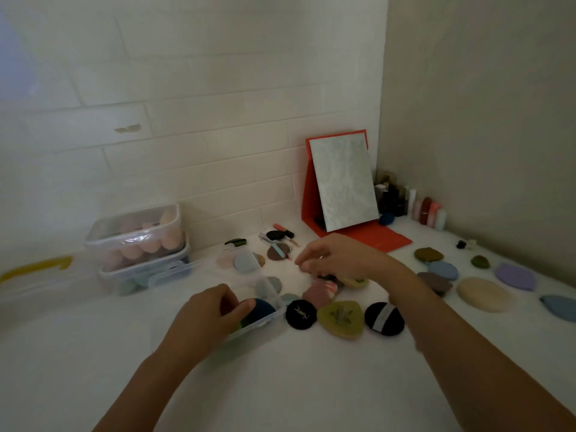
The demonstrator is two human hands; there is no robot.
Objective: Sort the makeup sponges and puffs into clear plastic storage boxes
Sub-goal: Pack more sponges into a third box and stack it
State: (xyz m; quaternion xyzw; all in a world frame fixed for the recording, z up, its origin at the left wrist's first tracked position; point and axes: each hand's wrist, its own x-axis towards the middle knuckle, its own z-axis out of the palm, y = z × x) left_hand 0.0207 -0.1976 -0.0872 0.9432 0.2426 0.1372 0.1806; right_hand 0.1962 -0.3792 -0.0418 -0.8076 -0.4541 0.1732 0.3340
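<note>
Sorting is midway. The left hand [205, 316] grips the near corner of the clear box [258, 327], thumb over the rim, a dark blue puff [263, 307] just past its fingertips. The right hand [336, 257] hovers with fingers loosely bent; I cannot tell whether they pinch anything. A pink puff [319, 291] lies just under them. I reckon the next move is to pick it up and carry it leftward into the box.

Stacked boxes [137, 236] sit left, an open box [270, 288] before them. Puffs [384, 319] lie right of it; a mirror [343, 182] stands behind them, bottles [428, 210] at its right.
</note>
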